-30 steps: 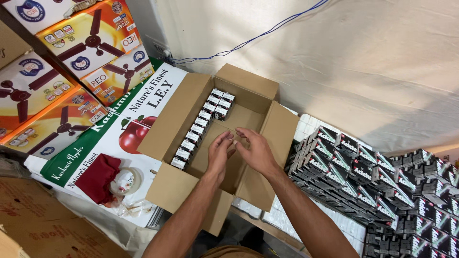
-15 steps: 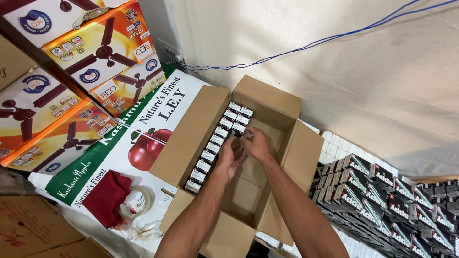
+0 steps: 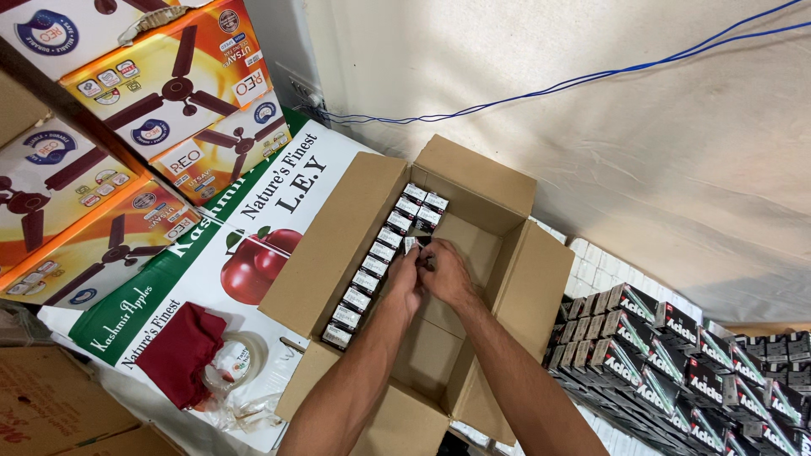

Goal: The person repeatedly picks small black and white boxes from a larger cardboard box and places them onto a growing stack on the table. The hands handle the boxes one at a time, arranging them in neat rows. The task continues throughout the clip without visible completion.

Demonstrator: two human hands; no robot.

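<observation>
Head view, both hands deep inside an open cardboard carton (image 3: pixel 498 181), left hand (image 3: pixel 404 274) and right hand (image 3: pixel 445 272) pinched together on a small box (image 3: pixel 411 245), mostly hidden by fingers, a row of small boxes (image 3: pixel 376 253) along the carton's left wall, stacked dark packs (image 3: pixel 667 355) at right, cut off by the frame edge

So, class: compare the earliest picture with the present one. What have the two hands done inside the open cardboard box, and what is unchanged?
Both hands, left hand and right hand, moved deeper along the open brown cardboard box, toward the far end of the row of small black-and-white cartons. They stay close together at one carton. The box stayed put.
</observation>
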